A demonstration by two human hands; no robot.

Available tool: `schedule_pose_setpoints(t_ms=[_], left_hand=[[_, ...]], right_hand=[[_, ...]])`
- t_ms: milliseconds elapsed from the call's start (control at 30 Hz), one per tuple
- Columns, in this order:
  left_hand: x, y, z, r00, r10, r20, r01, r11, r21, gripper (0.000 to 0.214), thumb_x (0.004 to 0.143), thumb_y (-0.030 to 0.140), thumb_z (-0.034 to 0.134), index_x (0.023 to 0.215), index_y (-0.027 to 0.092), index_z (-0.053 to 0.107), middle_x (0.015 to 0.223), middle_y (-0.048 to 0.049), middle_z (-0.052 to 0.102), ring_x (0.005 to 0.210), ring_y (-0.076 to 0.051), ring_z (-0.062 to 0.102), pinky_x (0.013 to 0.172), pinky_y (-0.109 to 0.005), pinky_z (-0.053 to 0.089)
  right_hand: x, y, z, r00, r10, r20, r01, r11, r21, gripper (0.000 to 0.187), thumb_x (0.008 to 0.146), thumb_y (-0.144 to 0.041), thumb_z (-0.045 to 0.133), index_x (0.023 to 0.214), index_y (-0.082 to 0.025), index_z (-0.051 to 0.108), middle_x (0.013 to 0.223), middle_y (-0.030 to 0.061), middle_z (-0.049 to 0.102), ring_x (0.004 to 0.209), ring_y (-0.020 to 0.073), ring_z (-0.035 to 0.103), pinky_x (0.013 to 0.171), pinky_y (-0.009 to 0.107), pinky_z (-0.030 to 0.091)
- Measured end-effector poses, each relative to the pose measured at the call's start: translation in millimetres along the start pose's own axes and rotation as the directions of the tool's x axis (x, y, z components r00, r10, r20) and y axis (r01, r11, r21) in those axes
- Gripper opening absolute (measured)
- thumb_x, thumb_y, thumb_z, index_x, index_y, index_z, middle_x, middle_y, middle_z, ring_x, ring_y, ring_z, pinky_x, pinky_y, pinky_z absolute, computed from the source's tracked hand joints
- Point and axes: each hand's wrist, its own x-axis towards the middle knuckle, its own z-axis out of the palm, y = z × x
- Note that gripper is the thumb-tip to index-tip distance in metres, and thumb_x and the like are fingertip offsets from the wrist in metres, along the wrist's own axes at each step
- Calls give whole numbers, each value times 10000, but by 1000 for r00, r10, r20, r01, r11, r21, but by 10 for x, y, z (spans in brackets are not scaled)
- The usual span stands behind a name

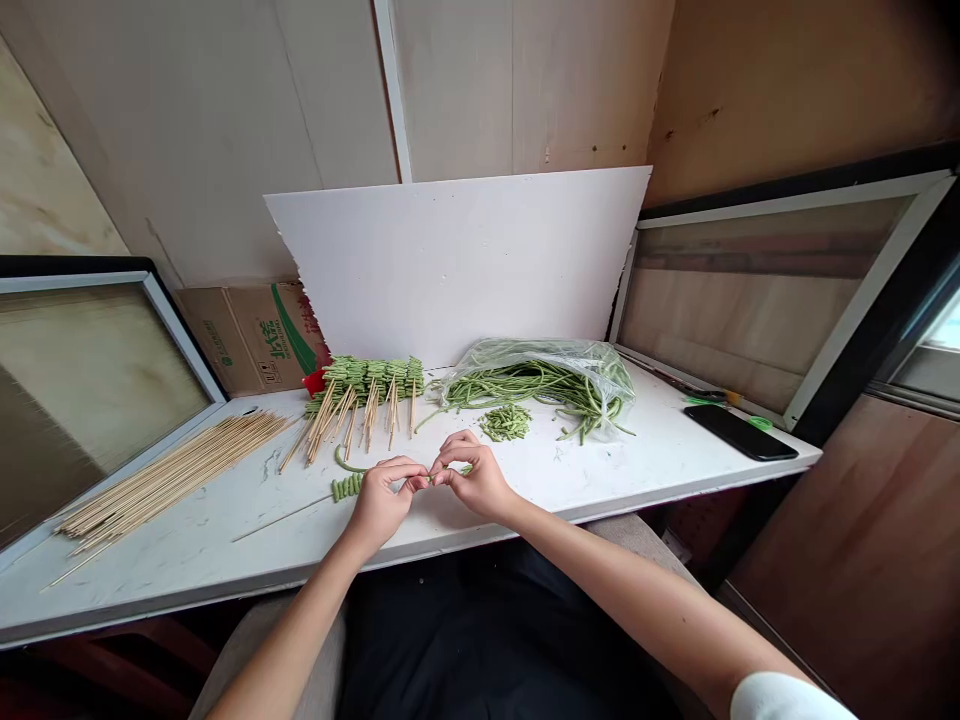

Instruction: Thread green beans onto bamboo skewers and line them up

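My left hand (388, 500) and my right hand (472, 480) meet above the front of the white table, fingertips pinched close together. A little green shows between them, apparently a long green bean (466, 469) that also peeks out by my right hand. Just left of my left hand lies a wooden skewer (281, 522) with bean folded tightly along it (346, 487); its far end is hidden behind the hand. A curved piece of bean (345, 462) sticks out above those folds.
Loose skewers (172, 470) lie at left. Finished bean skewers (367, 380) are stacked at the back, before a cardboard box (255, 335). A plastic bag of long beans (525, 385), a pile of short bean pieces (506, 422) and a black phone (741, 432) rest on the table (600, 480).
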Motion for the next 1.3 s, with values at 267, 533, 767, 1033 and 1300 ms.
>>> schedule_pose_setpoints(t_ms=[267, 533, 767, 1033, 1300], left_hand=[[71, 21, -192, 988, -11, 155, 2, 998, 59, 214, 867, 134, 612, 751, 195, 782, 791, -46, 768, 775, -197, 700, 775, -300, 541], [98, 21, -245, 973, 12, 230, -55, 982, 183, 269, 895, 112, 591, 719, 215, 767, 800, -22, 783, 778, -196, 689, 918, -367, 491], [112, -34, -342, 971, -3, 240, -39, 985, 169, 252, 862, 111, 591, 715, 209, 771, 760, -30, 769, 759, -197, 690, 880, -364, 530], [181, -174, -664, 981, -172, 84, 170, 985, 38, 195, 883, 290, 660, 866, 167, 810, 848, -81, 781, 759, -215, 707, 737, -343, 585], [147, -172, -521, 977, -166, 130, 146, 978, 148, 289, 968, 424, 638, 975, 212, 834, 1026, -95, 779, 967, -257, 714, 872, -375, 558]], right_hand=[[-19, -21, 46, 1000, 21, 16, -22, 999, 42, 247, 878, -485, 810, 797, -252, 808, 764, 68, 713, 954, 266, 596, 891, 412, 500], [-11, 35, 50, 1000, -21, 23, 20, 999, 40, 154, 864, -395, 838, 782, -267, 817, 762, 61, 749, 966, 274, 582, 928, 431, 479], [95, 276, -111, 996, 87, 31, -89, 991, 103, 191, 873, -411, 798, 792, -238, 799, 782, 56, 736, 879, 244, 638, 861, 393, 499], [254, 351, -566, 1000, 12, 5, -9, 932, -362, 116, 903, -363, 793, 902, -257, 838, 897, 89, 753, 1013, 301, 568, 883, 426, 471], [158, 394, -491, 931, 195, 310, 35, 796, -604, 144, 929, -338, 772, 866, -246, 863, 833, 95, 738, 934, 281, 539, 854, 386, 429]])
